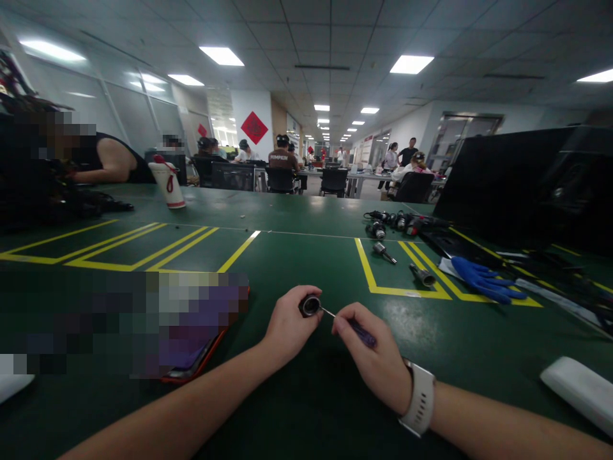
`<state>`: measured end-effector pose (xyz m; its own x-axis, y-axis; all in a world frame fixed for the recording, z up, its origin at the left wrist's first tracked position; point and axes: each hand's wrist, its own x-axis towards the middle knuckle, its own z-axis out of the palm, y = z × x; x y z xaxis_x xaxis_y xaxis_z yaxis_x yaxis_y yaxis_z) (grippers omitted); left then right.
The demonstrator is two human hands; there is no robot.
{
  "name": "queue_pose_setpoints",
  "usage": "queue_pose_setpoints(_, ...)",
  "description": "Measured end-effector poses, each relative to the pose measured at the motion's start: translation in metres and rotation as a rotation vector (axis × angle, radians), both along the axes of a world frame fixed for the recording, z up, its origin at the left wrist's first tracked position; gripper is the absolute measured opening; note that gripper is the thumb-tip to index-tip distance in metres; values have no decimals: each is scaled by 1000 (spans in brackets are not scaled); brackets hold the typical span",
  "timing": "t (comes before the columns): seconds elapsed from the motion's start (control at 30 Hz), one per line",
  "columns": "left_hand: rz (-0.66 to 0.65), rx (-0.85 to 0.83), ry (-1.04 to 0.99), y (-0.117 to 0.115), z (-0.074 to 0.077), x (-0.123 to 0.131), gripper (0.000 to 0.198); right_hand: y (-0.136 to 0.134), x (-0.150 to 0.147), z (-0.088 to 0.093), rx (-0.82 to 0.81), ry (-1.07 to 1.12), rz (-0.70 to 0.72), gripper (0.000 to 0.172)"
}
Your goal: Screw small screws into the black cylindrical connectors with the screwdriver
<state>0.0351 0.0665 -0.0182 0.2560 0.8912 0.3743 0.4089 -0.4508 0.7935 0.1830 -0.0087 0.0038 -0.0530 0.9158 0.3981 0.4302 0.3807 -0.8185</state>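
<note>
Well, from my distant seat the green table [297, 255] dominates the lower view, with a blue glove [481, 278] lying off to the right, well apart from both hands. Near the middle, the right hand [368, 345] and the left hand [290, 326] face each other without touching, each closed on something. I see the right fingers pinching a slim tool [364, 335], its long axis running leftward and slightly away from me. Directly along that line sits the dark cylindrical part [311, 306], gripped in the left hand, its round mouth turned my way (whether the tip enters it or only meets the rim, I cannot tell).
</note>
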Motion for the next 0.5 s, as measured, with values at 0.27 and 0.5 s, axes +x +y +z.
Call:
queue_pose_setpoints(0.27,5,-34,-29,-2,6,-1,28,7,6,4,-210,244,53,21)
queue_pose_setpoints(0.5,1,-41,-22,-2,4,-1,29,3,2,3,-113,167,-17,19)
